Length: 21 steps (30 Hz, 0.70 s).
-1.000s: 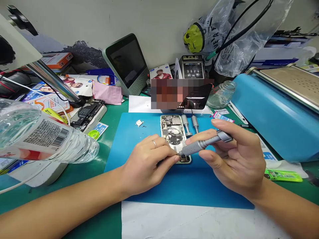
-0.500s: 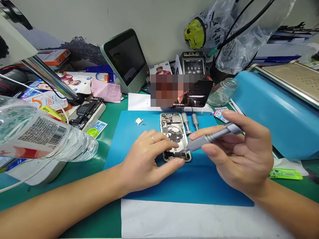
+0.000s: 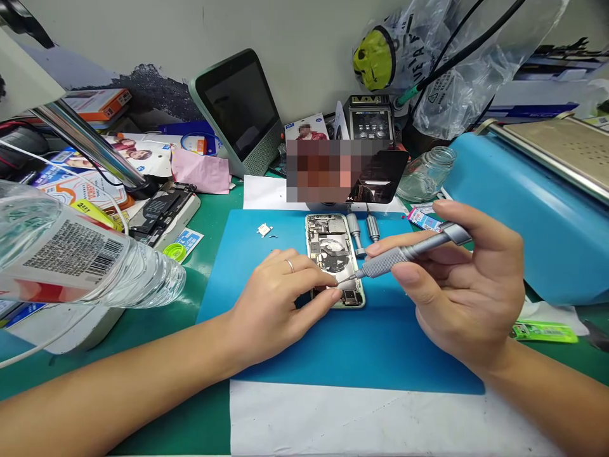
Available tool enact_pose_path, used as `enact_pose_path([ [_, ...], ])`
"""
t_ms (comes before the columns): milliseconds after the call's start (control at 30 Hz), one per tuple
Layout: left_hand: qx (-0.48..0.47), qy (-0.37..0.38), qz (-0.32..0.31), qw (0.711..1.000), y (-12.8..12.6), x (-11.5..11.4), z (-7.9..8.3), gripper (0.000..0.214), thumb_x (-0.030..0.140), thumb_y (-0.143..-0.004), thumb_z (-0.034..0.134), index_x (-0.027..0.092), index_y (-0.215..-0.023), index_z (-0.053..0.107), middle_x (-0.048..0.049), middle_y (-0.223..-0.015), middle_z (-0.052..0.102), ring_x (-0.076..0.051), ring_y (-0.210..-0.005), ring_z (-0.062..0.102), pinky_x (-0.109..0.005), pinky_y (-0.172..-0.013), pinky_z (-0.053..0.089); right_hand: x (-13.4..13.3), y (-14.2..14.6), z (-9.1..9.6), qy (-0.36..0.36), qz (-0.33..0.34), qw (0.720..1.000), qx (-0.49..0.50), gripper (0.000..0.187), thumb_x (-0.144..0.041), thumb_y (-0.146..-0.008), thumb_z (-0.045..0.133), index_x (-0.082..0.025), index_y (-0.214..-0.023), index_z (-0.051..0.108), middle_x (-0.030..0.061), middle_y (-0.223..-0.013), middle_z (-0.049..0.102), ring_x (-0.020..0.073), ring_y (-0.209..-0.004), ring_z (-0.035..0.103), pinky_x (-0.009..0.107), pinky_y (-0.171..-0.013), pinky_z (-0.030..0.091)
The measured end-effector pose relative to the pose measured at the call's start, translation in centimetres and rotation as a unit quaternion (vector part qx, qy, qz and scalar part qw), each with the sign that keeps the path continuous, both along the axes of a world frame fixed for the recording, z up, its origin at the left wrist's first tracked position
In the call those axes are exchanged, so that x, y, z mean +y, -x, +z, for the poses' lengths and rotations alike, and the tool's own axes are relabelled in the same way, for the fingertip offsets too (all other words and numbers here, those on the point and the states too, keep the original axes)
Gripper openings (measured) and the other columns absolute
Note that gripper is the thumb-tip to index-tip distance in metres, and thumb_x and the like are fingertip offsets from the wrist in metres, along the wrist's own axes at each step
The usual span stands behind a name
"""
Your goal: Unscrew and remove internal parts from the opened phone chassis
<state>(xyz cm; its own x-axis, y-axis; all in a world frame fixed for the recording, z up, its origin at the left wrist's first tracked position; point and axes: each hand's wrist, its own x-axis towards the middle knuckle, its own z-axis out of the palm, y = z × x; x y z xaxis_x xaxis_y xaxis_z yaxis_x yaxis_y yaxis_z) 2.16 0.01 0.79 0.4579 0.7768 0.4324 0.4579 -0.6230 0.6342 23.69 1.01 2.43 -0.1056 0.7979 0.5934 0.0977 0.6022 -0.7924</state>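
Note:
An opened phone (image 3: pixel 333 247) with its insides showing lies on a blue mat (image 3: pixel 342 343). My left hand (image 3: pixel 280 304), a ring on one finger, rests on the phone's lower left edge with its fingers pressed against the frame. My right hand (image 3: pixel 466 285) is closed around a grey metal screwdriver (image 3: pixel 409 251), whose tip points at the phone's lower middle, close to my left fingertips. Two more grey screwdrivers (image 3: pixel 362 231) lie just right of the phone.
A clear plastic bottle (image 3: pixel 80 260) lies at the left. A second opened phone (image 3: pixel 164 212) sits behind it. A small metal part (image 3: pixel 264 230) and screws lie on the mat. A glass jar (image 3: pixel 425 174), a dark tablet (image 3: pixel 240 117) and a blue machine (image 3: pixel 533 209) stand behind.
My right hand has lifted and drawn the screwdriver up and to the right, its tip now higher on the phone. My left fingers slid along the phone's lower edge.

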Motion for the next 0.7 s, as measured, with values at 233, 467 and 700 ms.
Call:
enact_pose_path([
  [233,0.003,-0.017,-0.007,1.000,0.06,0.00,-0.04,0.009,0.021,-0.099,0.061,0.019,-0.097,0.070,-0.0007,-0.089,0.073,-0.015,-0.080,0.062,-0.033,-0.074,0.040,-0.06,-0.10,-0.09,-0.005,-0.008,1.000,-0.018,0.051,-0.018,-0.088,0.072,-0.036,-0.133,0.056,0.0025,-0.109,0.070,0.0215,-0.085,0.077,0.036,-0.069,0.069],
  [467,0.002,-0.018,-0.002,1.000,0.02,0.04,0.12,0.010,0.021,-0.098,0.061,0.020,-0.097,0.071,-0.0014,-0.089,0.074,-0.015,-0.078,0.063,-0.034,-0.074,0.041,-0.12,-0.08,-0.12,-0.002,-0.011,1.000,-0.017,0.051,-0.018,-0.088,0.072,-0.036,-0.133,0.057,0.0044,-0.121,0.067,0.0210,-0.085,0.076,0.036,-0.068,0.069],
  [700,-0.005,-0.024,0.004,1.000,-0.07,-0.13,0.18,0.009,0.017,-0.094,0.063,0.020,-0.091,0.071,-0.0003,-0.083,0.074,-0.015,-0.074,0.062,-0.033,-0.071,0.041,-0.23,-0.12,0.15,0.007,-0.014,1.000,0.000,0.054,-0.013,-0.086,0.071,-0.041,-0.130,0.060,0.0029,-0.115,0.067,0.0225,-0.084,0.076,0.039,-0.073,0.070],
])
